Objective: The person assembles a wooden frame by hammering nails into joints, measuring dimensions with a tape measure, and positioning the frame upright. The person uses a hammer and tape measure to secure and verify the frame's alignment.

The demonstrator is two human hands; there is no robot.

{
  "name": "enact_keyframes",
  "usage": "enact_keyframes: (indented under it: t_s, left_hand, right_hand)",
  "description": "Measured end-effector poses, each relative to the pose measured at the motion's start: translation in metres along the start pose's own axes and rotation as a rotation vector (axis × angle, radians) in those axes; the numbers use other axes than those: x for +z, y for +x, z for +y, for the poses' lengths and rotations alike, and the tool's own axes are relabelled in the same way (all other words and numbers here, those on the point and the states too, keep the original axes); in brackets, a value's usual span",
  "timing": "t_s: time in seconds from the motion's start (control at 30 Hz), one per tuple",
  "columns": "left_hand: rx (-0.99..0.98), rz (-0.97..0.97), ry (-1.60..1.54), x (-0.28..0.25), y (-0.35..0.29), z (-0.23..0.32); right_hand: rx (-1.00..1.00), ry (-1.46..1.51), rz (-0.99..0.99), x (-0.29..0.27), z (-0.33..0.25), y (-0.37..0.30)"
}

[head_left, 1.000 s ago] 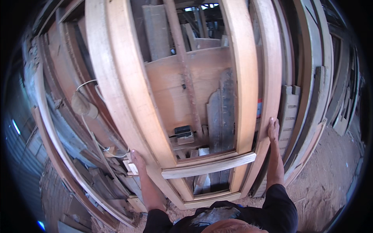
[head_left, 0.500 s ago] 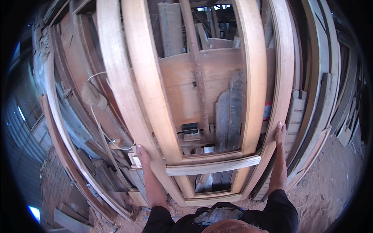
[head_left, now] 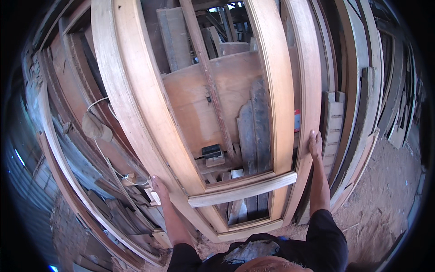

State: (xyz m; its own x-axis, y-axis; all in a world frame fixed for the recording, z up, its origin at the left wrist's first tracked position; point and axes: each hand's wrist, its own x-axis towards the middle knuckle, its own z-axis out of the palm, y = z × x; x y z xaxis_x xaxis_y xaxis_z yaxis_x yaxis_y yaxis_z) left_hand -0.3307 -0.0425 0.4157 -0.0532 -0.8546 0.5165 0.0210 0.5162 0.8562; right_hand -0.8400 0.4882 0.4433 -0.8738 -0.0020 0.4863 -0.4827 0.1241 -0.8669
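Note:
A tall light-wood frame (head_left: 131, 104) stands upright in front of me, with a narrower wooden frame (head_left: 174, 131) inside it. My left hand (head_left: 159, 188) grips the outer frame's left upright low down; its thumb shows and most fingers are hidden. Higher up on the opposite side, my right hand (head_left: 316, 144) is wrapped round the right upright, fingertips partly out of sight. Across the lower part, between the uprights, runs a pale curved wooden strip (head_left: 242, 190). Neither hand touches the strip.
Behind the frames stand a brown plywood panel (head_left: 195, 97), grey boards (head_left: 253, 131) and a small dark box-like object (head_left: 212, 151). A cap (head_left: 96, 127) hangs at the left among leaning planks. More timber (head_left: 358, 136) leans at the right, beside the dirt floor (head_left: 376, 186).
The whole view has swung, so frames and background lie farther left, most at the top. The gap between the left uprights looks narrower. Both hands keep their hold.

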Motion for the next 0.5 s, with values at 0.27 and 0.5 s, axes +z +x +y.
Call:
enact_keyframes:
  t_s: [0.27, 0.5]
  left_hand:
    - [-0.285, 0.029, 0.096, 0.011, -0.029, -0.004]
    - [-0.135, -0.031, 1.025, -0.020, -0.190, -0.043]
  right_hand:
    - [-0.037, -0.346, 0.021, -0.018, 0.048, -0.017]
    - [0.466, -0.694, -0.538, -0.068, 0.180, -0.281]
